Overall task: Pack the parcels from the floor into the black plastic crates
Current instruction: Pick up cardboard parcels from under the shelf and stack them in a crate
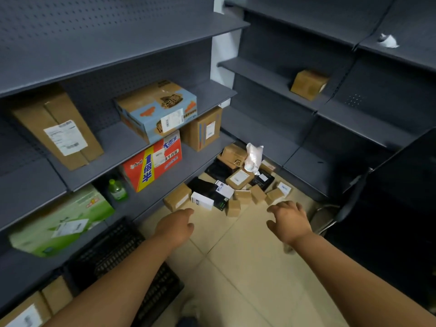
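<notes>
Head | left hand (175,226), right hand (289,221): fingers loose, empty | parcels (236,182) | red carton (153,161) "1".

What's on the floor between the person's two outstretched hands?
Only bare beige floor tile lies between the left hand and the right hand, as the head view shows. The pile of parcels sits just beyond both hands, not between them.

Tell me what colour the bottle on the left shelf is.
The bottle is translucent green with a green cap, seen in the head view.
</notes>
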Motion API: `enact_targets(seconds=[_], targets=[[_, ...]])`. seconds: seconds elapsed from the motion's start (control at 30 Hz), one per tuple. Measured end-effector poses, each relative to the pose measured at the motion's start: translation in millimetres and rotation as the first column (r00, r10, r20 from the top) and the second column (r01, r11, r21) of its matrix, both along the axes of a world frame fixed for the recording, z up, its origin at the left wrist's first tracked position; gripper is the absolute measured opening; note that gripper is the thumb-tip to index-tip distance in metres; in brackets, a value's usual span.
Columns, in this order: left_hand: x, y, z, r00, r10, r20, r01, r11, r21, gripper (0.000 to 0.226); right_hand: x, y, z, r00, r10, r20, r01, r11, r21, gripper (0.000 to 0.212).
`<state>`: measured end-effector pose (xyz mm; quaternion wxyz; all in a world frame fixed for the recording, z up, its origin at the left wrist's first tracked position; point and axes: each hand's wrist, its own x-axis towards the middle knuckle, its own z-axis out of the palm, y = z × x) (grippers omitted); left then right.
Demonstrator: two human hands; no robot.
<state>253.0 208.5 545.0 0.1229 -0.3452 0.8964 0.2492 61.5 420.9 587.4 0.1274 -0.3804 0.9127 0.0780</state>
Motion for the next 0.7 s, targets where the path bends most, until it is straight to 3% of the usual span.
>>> enact_targets(seconds=[0.7], targets=[[-308,-161,-10,0.993,-0.030,-0.118,0.045,0.991,0.124,0.037,-280,-140,-9,0.989,-0.124,0.078,0.127,0.991,-0.043,0.036]])
